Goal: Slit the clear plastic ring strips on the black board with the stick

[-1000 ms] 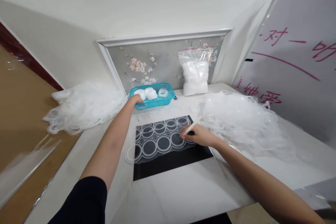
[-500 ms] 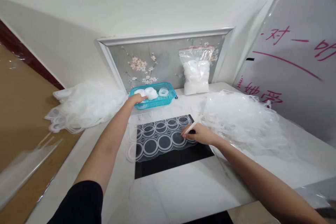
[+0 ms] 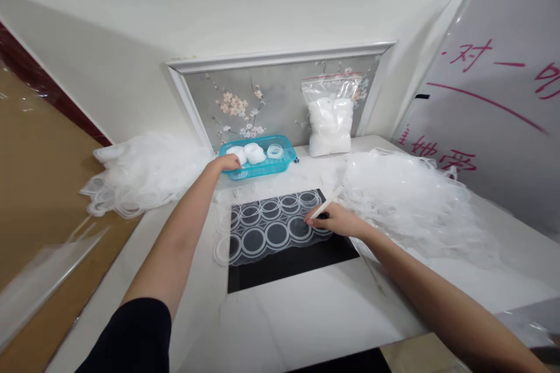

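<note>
Between two heaps of clear rings (image 3: 411, 198), a sheet of joined rings (image 3: 271, 227) lies on the black mat (image 3: 297, 259); right hand (image 3: 335, 222) pinches a pick (image 3: 326, 205), left hand (image 3: 227, 163), fingers curled, grip unclear, reaches the blue basket (image 3: 280, 164); separating seems underway, demanding a precise tip

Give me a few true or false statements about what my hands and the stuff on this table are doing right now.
1. The left hand is at the blue basket. True.
2. The right hand holds a thin white tool. True.
3. The sheet of rings lies on a red mat. False: the mat is black.
4. The plastic bag lies flat in the basket. False: it stands against the wall panel.
</note>
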A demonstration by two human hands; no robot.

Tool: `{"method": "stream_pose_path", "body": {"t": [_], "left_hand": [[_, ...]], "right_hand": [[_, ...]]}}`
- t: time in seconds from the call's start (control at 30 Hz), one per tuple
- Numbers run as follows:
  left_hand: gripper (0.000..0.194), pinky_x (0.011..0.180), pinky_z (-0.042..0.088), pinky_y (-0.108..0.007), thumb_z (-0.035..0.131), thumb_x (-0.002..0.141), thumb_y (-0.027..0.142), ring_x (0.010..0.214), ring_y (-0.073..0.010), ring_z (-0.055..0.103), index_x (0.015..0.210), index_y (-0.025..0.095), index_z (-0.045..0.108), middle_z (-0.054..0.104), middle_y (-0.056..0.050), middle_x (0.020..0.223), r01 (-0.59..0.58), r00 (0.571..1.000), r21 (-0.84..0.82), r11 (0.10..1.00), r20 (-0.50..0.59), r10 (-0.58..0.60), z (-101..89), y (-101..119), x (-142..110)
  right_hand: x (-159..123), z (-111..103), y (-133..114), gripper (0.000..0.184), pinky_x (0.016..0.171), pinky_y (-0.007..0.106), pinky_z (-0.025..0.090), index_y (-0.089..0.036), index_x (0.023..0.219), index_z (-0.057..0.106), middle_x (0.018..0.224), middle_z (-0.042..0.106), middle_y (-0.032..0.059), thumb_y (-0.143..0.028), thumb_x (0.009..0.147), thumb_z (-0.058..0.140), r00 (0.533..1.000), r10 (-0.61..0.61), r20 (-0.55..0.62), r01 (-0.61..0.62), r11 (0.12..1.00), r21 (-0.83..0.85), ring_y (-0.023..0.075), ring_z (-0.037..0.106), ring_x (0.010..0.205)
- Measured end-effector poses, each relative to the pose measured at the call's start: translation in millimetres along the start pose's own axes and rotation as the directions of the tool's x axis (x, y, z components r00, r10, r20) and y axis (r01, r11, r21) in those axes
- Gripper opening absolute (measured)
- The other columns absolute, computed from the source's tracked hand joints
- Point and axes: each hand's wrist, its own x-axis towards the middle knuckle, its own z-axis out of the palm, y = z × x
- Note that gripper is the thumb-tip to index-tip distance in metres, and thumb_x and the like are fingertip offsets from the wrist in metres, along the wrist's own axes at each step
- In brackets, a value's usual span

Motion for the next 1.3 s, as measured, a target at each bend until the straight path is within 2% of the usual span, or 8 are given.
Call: {"method": "stream_pose_path", "body": {"t": [0.3, 0.53, 0.8, 0.93, 1.03, 1.17, 1.3], "left_hand": [[0.035, 0.089, 0.052, -0.044, 0.059, 0.092, 0.034, 0.107, -0.0235, 0.060, 0.122, 0.016, 0.056, 0.058, -0.010, 0.123, 0.089, 0.996, 0.188, 0.978, 0.011, -0.092, 3.6, 6.2, 6.2], [0.034, 0.086, 0.054, -0.042, 0.060, 0.092, 0.035, 0.103, -0.0237, 0.061, 0.120, 0.015, 0.058, 0.060, -0.008, 0.119, 0.110, 0.974, 0.209, 0.972, 0.170, -0.147, -5.9, 17.9, 7.4], [0.035, 0.087, 0.053, -0.042, 0.061, 0.091, 0.034, 0.106, -0.0246, 0.060, 0.121, 0.016, 0.057, 0.059, -0.009, 0.121, 0.141, 0.971, 0.217, 0.966, 0.160, -0.178, -6.2, 19.9, 7.4], [0.033, 0.085, 0.054, -0.041, 0.061, 0.091, 0.034, 0.102, -0.0235, 0.062, 0.117, 0.015, 0.059, 0.061, -0.008, 0.117, 0.168, 0.966, 0.184, 0.968, 0.163, -0.199, -17.2, 14.0, 2.8], [0.029, 0.080, 0.055, -0.038, 0.061, 0.091, 0.034, 0.093, -0.0195, 0.064, 0.110, 0.013, 0.062, 0.065, -0.008, 0.108, 0.171, 0.968, 0.126, 0.977, 0.163, -0.191, -28.9, 7.0, -2.3], [0.027, 0.067, 0.052, -0.027, 0.069, 0.079, 0.031, 0.081, -0.0191, 0.066, 0.097, 0.011, 0.068, 0.072, -0.010, 0.096, 0.152, 0.980, 0.012, 0.988, 0.127, -0.152, -41.0, -0.5, -10.7], [0.029, 0.056, 0.045, -0.020, 0.067, 0.074, 0.035, 0.075, -0.0166, 0.067, 0.095, 0.015, 0.068, 0.075, -0.009, 0.099, 0.121, 0.990, -0.104, 0.987, 0.085, -0.112, -46.6, -3.3, -18.4]], "right_hand": [[-1.3, 0.0, -4.1, 0.022, 0.092, 0.038, 0.051, -0.020, 0.086, 0.075, 0.094, 0.075, 0.0057, -0.038, 0.081, 0.064, 1.000, 0.022, 0.021, -0.022, 0.999, -0.039, 0.0256, 0.067, 0.096], [-0.5, -0.5, -2.0, 0.020, 0.092, 0.039, 0.050, -0.020, 0.087, 0.075, 0.096, 0.076, 0.0061, -0.036, 0.081, 0.064, 1.000, 0.012, 0.015, -0.012, 1.000, -0.027, 0.0261, 0.067, 0.096], [0.1, -0.2, 0.5, 0.018, 0.092, 0.038, 0.050, -0.021, 0.087, 0.075, 0.097, 0.076, 0.0052, -0.035, 0.081, 0.065, 1.000, 0.012, 0.001, -0.012, 0.999, -0.034, 0.0250, 0.067, 0.097], [0.6, -0.1, 1.5, 0.019, 0.090, 0.037, 0.050, -0.021, 0.086, 0.075, 0.096, 0.076, 0.0056, -0.035, 0.080, 0.065, 1.000, 0.009, 0.004, -0.008, 1.000, -0.027, 0.0254, 0.068, 0.096], [0.9, 0.1, 3.1, 0.021, 0.089, 0.037, 0.051, -0.019, 0.087, 0.076, 0.095, 0.075, 0.0068, -0.036, 0.080, 0.065, 1.000, 0.015, -0.002, -0.015, 0.999, -0.032, 0.0259, 0.067, 0.095], [0.7, 0.4, 2.8, 0.021, 0.090, 0.037, 0.050, -0.019, 0.087, 0.075, 0.096, 0.075, 0.0067, -0.036, 0.080, 0.065, 1.000, 0.025, 0.003, -0.025, 0.999, -0.030, 0.0254, 0.067, 0.096], [0.0, -0.2, -0.5, 0.020, 0.091, 0.037, 0.049, -0.019, 0.086, 0.075, 0.094, 0.075, 0.0067, -0.035, 0.080, 0.064, 1.000, 0.030, 0.004, -0.030, 0.999, -0.025, 0.0256, 0.067, 0.096]]}}
